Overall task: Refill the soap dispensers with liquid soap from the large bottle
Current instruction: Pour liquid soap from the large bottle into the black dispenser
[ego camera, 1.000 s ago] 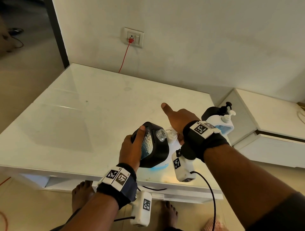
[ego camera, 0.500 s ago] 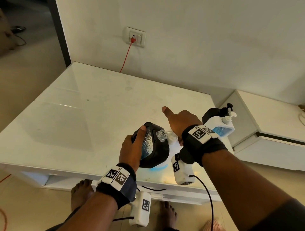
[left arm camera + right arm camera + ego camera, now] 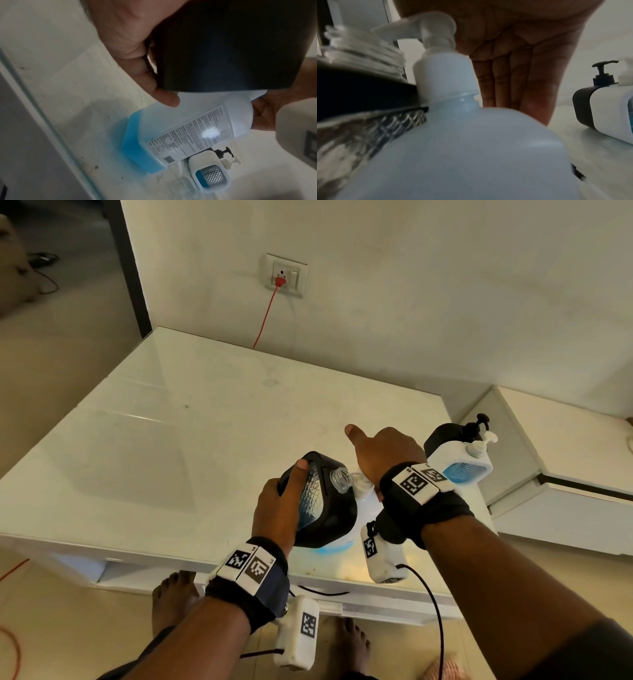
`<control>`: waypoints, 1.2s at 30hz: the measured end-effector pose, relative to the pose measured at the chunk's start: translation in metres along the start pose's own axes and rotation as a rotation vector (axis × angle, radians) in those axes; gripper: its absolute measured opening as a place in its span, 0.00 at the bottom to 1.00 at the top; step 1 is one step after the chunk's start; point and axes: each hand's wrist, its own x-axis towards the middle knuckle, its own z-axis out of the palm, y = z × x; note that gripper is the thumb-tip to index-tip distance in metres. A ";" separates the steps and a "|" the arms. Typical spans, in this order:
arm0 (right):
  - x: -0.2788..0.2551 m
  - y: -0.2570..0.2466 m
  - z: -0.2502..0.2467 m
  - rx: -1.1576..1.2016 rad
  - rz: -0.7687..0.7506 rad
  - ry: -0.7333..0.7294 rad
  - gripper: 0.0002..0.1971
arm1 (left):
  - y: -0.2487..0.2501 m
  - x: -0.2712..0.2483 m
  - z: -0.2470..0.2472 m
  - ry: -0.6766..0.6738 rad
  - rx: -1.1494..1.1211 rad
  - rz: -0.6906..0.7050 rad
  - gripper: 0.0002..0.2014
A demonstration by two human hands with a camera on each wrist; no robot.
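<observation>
Head view: my left hand (image 3: 278, 508) is gripping the tilted black dispenser (image 3: 334, 517) near the counter's (image 3: 171, 440) front edge; my right hand (image 3: 387, 451) is hovering straight-fingered behind the pump (image 3: 436, 27) of the large bottle (image 3: 180, 121).

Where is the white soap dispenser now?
Head view: the white dispenser stands at the table's right edge, right of the right hand, a black dispenser behind it.

Table (image 3: 191, 440) glossy, smooth; large bottle (image 3: 171, 115) translucent plastic; black dispenser (image 3: 332, 518) shell matt plastic.
</observation>
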 end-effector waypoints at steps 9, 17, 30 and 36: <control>0.001 -0.006 -0.014 0.132 0.044 -0.174 0.37 | 0.004 -0.003 0.000 0.014 0.018 0.018 0.50; -0.001 -0.003 -0.004 0.021 0.011 -0.024 0.32 | 0.002 -0.001 0.000 0.030 0.012 0.008 0.49; -0.003 -0.003 -0.012 0.090 -0.008 -0.095 0.37 | 0.005 -0.004 0.000 0.008 0.013 0.013 0.51; -0.001 0.001 -0.002 0.039 0.010 0.004 0.30 | 0.002 0.000 -0.001 0.003 -0.007 0.004 0.53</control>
